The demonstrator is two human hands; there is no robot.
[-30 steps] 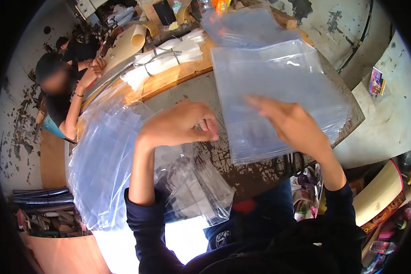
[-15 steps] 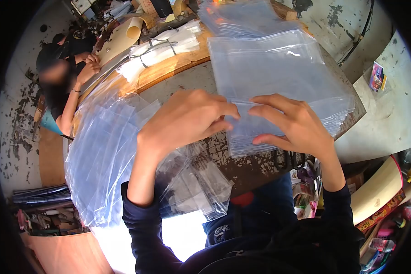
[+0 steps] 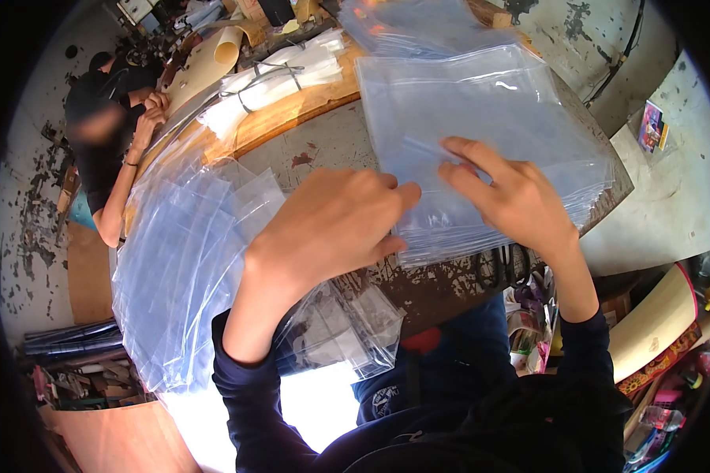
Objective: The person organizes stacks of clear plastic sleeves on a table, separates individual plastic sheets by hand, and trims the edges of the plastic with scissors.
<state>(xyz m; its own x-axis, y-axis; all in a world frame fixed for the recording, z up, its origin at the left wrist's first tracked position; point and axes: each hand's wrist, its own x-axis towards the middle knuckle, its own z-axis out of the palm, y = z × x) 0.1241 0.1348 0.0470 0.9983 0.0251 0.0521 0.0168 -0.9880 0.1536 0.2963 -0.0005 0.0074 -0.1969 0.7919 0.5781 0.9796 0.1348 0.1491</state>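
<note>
A stack of clear plastic sheets (image 3: 481,102) lies on the dark worn table (image 3: 426,296). My left hand (image 3: 331,225) is at the stack's left edge, its thumb and fingertips by the near left corner; whether it grips a sheet is too small to tell. Over the front part of the stack is my right hand (image 3: 513,193), fingers apart and pointing left, with nothing visible between them. Many loose clear plastic pieces (image 3: 185,260) spread over the table's left side, and smaller clear pieces (image 3: 343,331) lie below my left wrist.
Another plastic stack (image 3: 418,27) lies behind. White strips tied with dark bands (image 3: 276,75) rest on a wooden board (image 3: 312,106). Black-handled scissors (image 3: 505,264) sit at the near edge. Another person (image 3: 106,158) works at the far left. Rolled sheet material (image 3: 655,323) stands at right.
My hands came closer together at the stack's left part. Since half a second ago, the left has moved slightly down and the right has shifted up a little, its fingers moving over the sheets.
</note>
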